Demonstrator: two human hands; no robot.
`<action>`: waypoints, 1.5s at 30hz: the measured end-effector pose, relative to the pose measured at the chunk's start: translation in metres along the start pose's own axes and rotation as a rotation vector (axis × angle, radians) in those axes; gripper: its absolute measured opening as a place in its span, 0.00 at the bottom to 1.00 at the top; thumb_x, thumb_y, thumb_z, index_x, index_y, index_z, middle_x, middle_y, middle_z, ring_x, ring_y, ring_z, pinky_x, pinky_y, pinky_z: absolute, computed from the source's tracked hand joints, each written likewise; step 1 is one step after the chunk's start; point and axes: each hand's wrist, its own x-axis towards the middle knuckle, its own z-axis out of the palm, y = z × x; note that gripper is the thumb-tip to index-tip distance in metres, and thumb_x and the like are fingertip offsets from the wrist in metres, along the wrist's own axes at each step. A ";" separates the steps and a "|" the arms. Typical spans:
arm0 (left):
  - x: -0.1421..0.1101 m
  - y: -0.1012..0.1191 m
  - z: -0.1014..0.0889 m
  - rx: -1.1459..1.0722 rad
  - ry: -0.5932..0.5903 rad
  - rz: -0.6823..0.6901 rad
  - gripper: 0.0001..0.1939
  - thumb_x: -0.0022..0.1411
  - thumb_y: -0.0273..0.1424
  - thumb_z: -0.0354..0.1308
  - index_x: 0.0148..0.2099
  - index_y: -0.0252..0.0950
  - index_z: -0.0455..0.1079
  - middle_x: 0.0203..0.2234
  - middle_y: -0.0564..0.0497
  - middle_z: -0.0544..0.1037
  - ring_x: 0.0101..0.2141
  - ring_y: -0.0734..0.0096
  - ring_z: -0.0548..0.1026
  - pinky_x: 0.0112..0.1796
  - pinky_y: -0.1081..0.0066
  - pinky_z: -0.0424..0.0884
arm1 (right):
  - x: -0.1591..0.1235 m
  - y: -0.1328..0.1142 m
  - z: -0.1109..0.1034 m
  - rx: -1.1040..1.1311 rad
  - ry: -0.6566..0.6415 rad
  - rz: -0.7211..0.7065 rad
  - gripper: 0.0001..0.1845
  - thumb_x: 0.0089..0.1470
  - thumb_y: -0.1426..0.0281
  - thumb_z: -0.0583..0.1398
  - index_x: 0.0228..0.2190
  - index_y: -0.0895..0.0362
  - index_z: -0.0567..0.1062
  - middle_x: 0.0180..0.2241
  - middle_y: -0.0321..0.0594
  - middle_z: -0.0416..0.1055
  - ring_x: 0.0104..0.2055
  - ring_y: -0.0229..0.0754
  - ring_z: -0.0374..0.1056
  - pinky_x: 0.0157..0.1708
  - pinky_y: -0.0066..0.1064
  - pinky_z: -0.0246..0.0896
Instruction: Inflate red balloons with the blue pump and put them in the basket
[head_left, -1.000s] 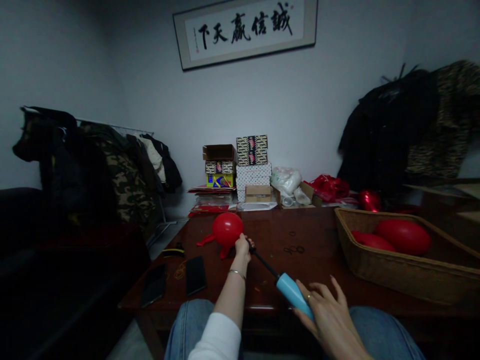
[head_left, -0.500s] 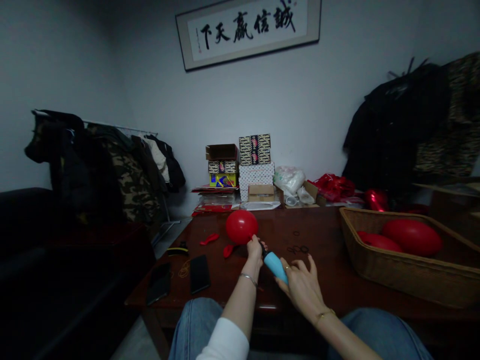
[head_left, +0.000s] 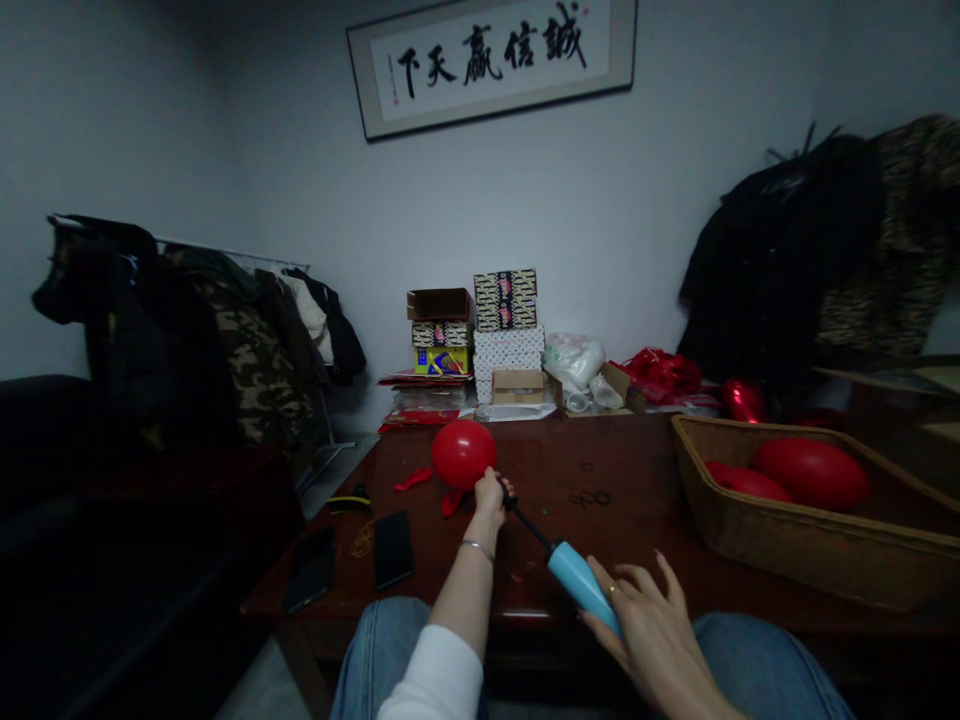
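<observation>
A small round red balloon [head_left: 463,453] sits on the nozzle of a hand pump, just above the dark wooden table [head_left: 637,520]. My left hand [head_left: 489,494] is pinched around the balloon's neck at the nozzle. My right hand [head_left: 651,630] grips the light blue pump handle [head_left: 582,585], fingers partly spread, with the black rod [head_left: 527,522] drawn out between the two hands. Flat, uninflated red balloons [head_left: 415,480] lie on the table beside the inflated one.
A wicker basket [head_left: 757,545] at the right holds inflated red balloons [head_left: 810,473]. Two dark phones [head_left: 393,549] and rubber bands lie at the table's left front. Stacked boxes [head_left: 505,335], bags and red wrapping line the back edge. Coats hang on both sides.
The pump handle went in toward the balloon half a second ago and is now pulled back out, with my right hand back near my lap. The left hand stayed on the neck.
</observation>
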 end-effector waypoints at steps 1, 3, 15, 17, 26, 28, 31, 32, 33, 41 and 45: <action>0.000 0.002 0.000 0.003 0.005 0.000 0.08 0.61 0.31 0.45 0.28 0.37 0.56 0.12 0.58 0.61 0.11 0.79 0.59 0.16 0.77 0.55 | -0.004 0.003 -0.001 -0.002 0.005 -0.016 0.25 0.52 0.62 0.56 0.51 0.55 0.65 0.33 0.38 0.75 0.43 0.47 0.65 0.57 0.53 0.33; 0.000 0.003 0.000 0.007 0.017 0.002 0.09 0.61 0.31 0.43 0.28 0.37 0.55 0.12 0.58 0.61 0.11 0.79 0.59 0.16 0.77 0.55 | -0.011 0.006 -0.002 -0.007 0.010 -0.037 0.26 0.52 0.61 0.56 0.52 0.54 0.64 0.33 0.38 0.75 0.43 0.46 0.65 0.57 0.54 0.33; -0.007 -0.010 0.002 -0.026 0.011 0.017 0.10 0.61 0.35 0.46 0.28 0.37 0.56 0.12 0.58 0.60 0.11 0.79 0.60 0.15 0.78 0.54 | 0.008 -0.002 0.004 -0.005 -0.025 0.022 0.23 0.51 0.61 0.56 0.49 0.55 0.68 0.33 0.39 0.75 0.44 0.47 0.65 0.57 0.53 0.32; -0.009 -0.014 0.004 -0.024 0.015 0.015 0.11 0.60 0.36 0.48 0.28 0.36 0.56 0.12 0.58 0.61 0.12 0.79 0.60 0.15 0.78 0.54 | 0.021 -0.008 0.006 -0.007 -0.037 0.039 0.22 0.52 0.61 0.56 0.48 0.55 0.69 0.31 0.39 0.75 0.43 0.47 0.65 0.57 0.53 0.32; -0.017 -0.026 0.012 -0.002 0.014 -0.005 0.11 0.62 0.35 0.44 0.29 0.36 0.56 0.12 0.58 0.60 0.12 0.79 0.60 0.15 0.78 0.55 | 0.052 -0.026 0.018 -0.044 -0.081 0.083 0.22 0.53 0.62 0.55 0.48 0.58 0.69 0.31 0.42 0.75 0.43 0.47 0.64 0.57 0.51 0.31; -0.015 -0.028 0.010 -0.003 0.020 -0.001 0.11 0.62 0.35 0.44 0.29 0.36 0.56 0.12 0.58 0.60 0.12 0.79 0.60 0.15 0.78 0.55 | 0.048 -0.025 0.020 -0.037 -0.063 0.083 0.23 0.53 0.62 0.55 0.49 0.58 0.68 0.31 0.41 0.75 0.43 0.46 0.64 0.57 0.51 0.31; -0.012 -0.029 0.007 -0.010 0.008 -0.016 0.11 0.61 0.37 0.45 0.29 0.36 0.56 0.12 0.58 0.61 0.12 0.79 0.60 0.16 0.78 0.55 | 0.036 -0.019 0.019 -0.034 -0.031 0.072 0.22 0.53 0.61 0.55 0.49 0.57 0.68 0.32 0.41 0.75 0.43 0.46 0.65 0.57 0.51 0.33; -0.011 -0.029 0.006 -0.015 0.002 -0.019 0.11 0.61 0.37 0.45 0.29 0.36 0.56 0.12 0.58 0.61 0.12 0.79 0.60 0.16 0.78 0.55 | 0.031 -0.015 0.017 -0.033 -0.023 0.060 0.22 0.53 0.61 0.55 0.49 0.56 0.68 0.31 0.41 0.75 0.43 0.46 0.65 0.57 0.51 0.33; -0.010 -0.028 0.005 -0.022 -0.003 -0.020 0.11 0.61 0.37 0.45 0.29 0.37 0.56 0.12 0.58 0.61 0.12 0.79 0.60 0.16 0.78 0.55 | 0.025 -0.011 0.016 -0.030 -0.017 0.045 0.23 0.53 0.61 0.55 0.49 0.56 0.68 0.31 0.40 0.75 0.43 0.46 0.65 0.57 0.52 0.34; 0.001 -0.011 -0.001 -0.055 0.022 0.010 0.13 0.62 0.39 0.46 0.29 0.36 0.56 0.13 0.58 0.60 0.12 0.79 0.60 0.15 0.78 0.54 | -0.019 0.020 0.004 -0.016 0.026 -0.063 0.27 0.52 0.58 0.55 0.53 0.52 0.64 0.35 0.38 0.75 0.44 0.47 0.66 0.57 0.54 0.32; -0.001 -0.007 -0.001 -0.042 0.026 0.008 0.13 0.62 0.39 0.46 0.28 0.36 0.56 0.13 0.58 0.60 0.12 0.79 0.60 0.16 0.78 0.54 | -0.025 0.023 0.002 -0.026 0.038 -0.068 0.27 0.51 0.57 0.56 0.52 0.51 0.64 0.35 0.37 0.75 0.44 0.47 0.66 0.57 0.54 0.32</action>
